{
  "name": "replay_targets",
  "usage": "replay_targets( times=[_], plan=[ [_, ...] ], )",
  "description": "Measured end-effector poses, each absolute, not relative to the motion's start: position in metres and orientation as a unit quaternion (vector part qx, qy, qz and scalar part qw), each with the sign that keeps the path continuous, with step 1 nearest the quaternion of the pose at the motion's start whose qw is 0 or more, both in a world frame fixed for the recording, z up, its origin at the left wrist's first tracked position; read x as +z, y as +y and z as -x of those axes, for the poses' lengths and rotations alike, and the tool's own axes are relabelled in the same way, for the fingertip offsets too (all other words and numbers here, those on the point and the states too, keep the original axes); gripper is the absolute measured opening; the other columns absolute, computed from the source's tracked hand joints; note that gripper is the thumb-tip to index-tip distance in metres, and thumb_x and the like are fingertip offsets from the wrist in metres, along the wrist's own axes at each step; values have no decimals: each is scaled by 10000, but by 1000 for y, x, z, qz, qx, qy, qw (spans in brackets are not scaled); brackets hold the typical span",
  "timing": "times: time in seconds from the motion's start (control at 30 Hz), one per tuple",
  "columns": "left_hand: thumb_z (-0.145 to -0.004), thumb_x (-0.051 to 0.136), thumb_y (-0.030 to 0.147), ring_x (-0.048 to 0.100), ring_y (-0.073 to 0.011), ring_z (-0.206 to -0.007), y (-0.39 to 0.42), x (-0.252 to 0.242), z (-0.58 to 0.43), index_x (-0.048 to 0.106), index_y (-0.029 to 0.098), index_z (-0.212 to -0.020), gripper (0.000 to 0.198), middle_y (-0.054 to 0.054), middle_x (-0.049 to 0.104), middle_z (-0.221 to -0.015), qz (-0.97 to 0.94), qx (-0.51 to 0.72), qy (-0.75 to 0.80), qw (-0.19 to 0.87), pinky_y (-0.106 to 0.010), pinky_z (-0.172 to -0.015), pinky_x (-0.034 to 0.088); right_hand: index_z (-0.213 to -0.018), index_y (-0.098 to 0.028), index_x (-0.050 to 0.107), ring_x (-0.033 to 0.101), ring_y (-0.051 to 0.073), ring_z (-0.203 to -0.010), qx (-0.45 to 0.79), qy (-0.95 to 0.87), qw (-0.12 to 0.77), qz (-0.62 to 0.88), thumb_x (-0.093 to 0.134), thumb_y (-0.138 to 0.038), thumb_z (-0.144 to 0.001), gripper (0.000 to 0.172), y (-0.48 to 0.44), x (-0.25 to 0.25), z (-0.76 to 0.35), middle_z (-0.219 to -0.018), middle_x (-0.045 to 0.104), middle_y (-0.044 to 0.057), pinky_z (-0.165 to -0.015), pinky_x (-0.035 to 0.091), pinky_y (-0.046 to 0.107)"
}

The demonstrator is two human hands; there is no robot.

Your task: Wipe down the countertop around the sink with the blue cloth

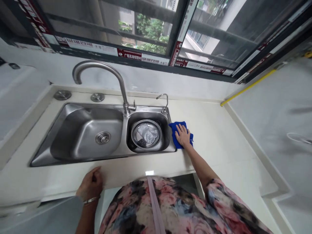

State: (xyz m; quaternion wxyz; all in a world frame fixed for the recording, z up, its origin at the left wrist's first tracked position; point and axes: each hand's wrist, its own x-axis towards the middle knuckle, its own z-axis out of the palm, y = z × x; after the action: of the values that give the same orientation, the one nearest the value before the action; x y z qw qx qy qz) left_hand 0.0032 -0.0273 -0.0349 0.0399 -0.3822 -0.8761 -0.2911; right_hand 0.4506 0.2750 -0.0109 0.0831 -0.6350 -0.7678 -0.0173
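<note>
My right hand (182, 135) lies flat with fingers spread on a blue cloth (175, 128). Under that hand, the cloth rests on the pale countertop beside the right rim of the steel sink (119, 152). By the counter's front edge, my left hand (91, 183) is closed in a loose fist, a bracelet on its wrist; nothing shows in its fingers. A round perforated steel strainer basket (158, 134) sits in the smaller right basin, holding a crumpled clear and dark item (147, 133) that I cannot make out.
A tall curved faucet (119, 79) rises behind the basins, with a small thin tap (167, 100) to its right. Two round metal lids (97, 97) lie on the back ledge. A yellow pipe (248, 87) runs along the right wall. An open cabinet door (56, 214) stands lower left.
</note>
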Motion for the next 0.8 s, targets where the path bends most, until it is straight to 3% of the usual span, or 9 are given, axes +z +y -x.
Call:
replay_targets(
  times=[0.23,0.57,0.8],
  plan=[
    [-967,465,382,625,-196,-720,-28,-37,-5,815,189,-1071,413,-97,788,-927,383,-319,-866,52,-295,-613,381,-1438,-280,650,371,242,-1542,-16,-887,90,453,409,-328,-1079,435,173,-11,-487,-1615,521,49,-1266,212,507],
    [-955,477,354,643,-197,-758,-30,-39,-8,805,191,-1048,378,-94,768,-921,390,-320,-863,17,-300,-665,435,-1566,-230,508,346,279,-1563,-27,-882,60,466,407,-268,-1031,547,115,-7,-539,-1650,466,82,-1263,259,532],
    [-937,499,321,679,-214,-827,-32,-41,-12,800,205,-1020,333,-96,776,-953,404,-328,-854,9,-294,-702,462,-1668,-217,334,311,315,-1573,-37,-891,42,451,434,-281,-1018,661,104,-4,-511,-1672,432,101,-1270,208,573]
  ],
)
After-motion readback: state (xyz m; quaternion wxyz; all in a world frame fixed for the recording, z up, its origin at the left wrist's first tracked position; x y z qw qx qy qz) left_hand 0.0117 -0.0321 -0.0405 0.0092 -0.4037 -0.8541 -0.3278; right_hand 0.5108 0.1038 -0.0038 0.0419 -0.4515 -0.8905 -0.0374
